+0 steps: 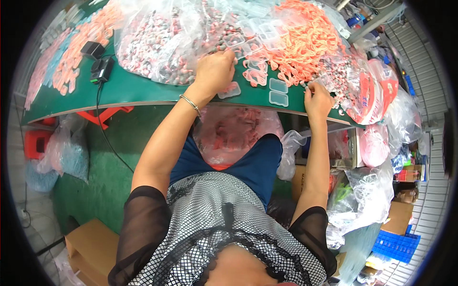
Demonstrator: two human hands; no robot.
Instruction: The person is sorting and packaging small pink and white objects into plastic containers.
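My left hand, with a bracelet at its wrist, is curled at the near edge of a pile of small pink and grey pieces in a clear bag. Its fingertips are partly hidden, so what they hold does not show. Beside it lies a clear plastic case with something orange inside. My right hand is closed at the table's edge, fingertips by small pink and grey pieces; what it grips is too small to make out. Between the hands, an open clear case lies flat, nothing visible inside.
Orange cords are heaped behind the cases on the green table. A red and white bag stands at the right. Black adapters with a cable lie left, near rows of orange pieces. A filled bag hangs below the edge.
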